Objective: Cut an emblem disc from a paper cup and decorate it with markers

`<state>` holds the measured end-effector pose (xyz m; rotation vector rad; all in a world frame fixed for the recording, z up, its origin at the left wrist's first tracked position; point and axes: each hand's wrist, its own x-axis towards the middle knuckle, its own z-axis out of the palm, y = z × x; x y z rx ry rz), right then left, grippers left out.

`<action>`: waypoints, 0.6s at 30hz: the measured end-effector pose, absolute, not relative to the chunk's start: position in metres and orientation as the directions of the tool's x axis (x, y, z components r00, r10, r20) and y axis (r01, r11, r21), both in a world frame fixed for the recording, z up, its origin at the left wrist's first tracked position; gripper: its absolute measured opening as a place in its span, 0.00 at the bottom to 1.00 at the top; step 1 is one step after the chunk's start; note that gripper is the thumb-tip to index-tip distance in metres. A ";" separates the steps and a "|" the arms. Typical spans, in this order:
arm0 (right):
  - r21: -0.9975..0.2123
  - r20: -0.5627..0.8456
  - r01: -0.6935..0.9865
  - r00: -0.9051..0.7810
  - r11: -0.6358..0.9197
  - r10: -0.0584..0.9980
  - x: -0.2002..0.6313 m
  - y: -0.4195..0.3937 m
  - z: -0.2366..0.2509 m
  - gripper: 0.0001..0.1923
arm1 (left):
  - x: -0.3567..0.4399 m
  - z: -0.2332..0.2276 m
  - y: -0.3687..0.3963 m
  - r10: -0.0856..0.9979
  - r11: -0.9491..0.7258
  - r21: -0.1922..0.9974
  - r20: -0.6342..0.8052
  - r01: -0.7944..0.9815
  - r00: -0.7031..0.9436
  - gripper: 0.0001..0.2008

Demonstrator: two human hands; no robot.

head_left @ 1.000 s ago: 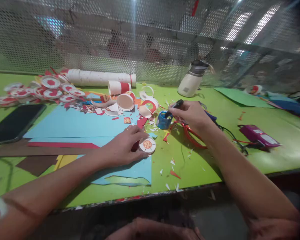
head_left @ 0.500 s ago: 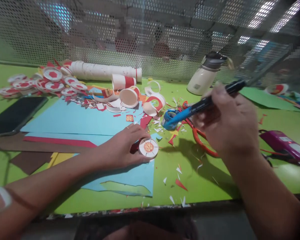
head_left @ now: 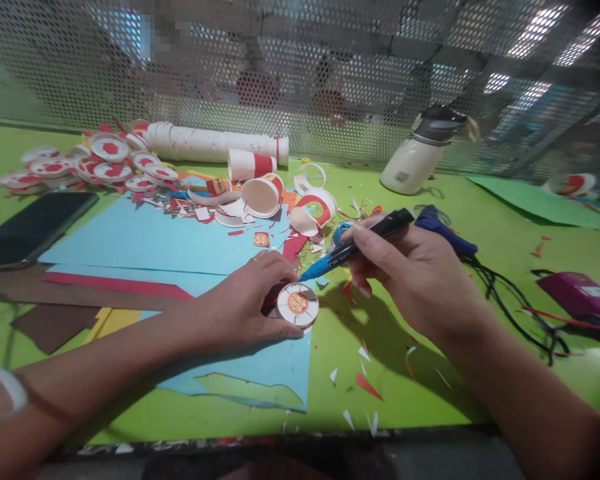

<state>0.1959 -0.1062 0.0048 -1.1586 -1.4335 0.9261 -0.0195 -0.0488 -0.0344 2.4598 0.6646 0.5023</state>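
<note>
Our left hand [head_left: 245, 300] lies on the blue paper sheet [head_left: 150, 240] near the front of the green desk [head_left: 430, 373], its grip closed around a small round cup base [head_left: 297, 304] with a white rim and a red and gold emblem on its face. The base sits at the right edge of the sheet, tipped slightly toward us.

Our right hand [head_left: 420, 280] has its grip clamped on a black pen-like tool with a blue tip [head_left: 353, 248], held slanting down to the left. The blue tip hangs just above and beside the cup base; we cannot tell whether it touches.

Behind the hands lie cut paper cups [head_left: 263, 195] and red and white scraps. A row of finished discs [head_left: 105, 163] sits far left, above a dark phone [head_left: 30, 227]. A blue glue gun [head_left: 443, 228] rests to the right, with a white bottle [head_left: 417, 160] at the mesh wall.
</note>
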 end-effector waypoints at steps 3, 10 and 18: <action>-0.942 0.208 0.255 -0.056 0.216 0.976 0.194 -0.107 0.006 0.10 | -0.021 -0.037 -0.048 0.533 -0.749 0.580 0.243 0.319 0.811 0.24; -0.910 0.216 0.343 -0.090 0.234 0.972 0.186 -0.113 0.010 0.08 | -0.021 -0.041 -0.047 0.508 -0.776 0.567 0.303 0.275 0.806 0.25; -0.912 0.225 0.329 -0.094 0.243 0.970 0.185 -0.113 0.009 0.08 | -0.020 -0.037 -0.048 0.543 -0.748 0.575 0.242 0.332 0.804 0.24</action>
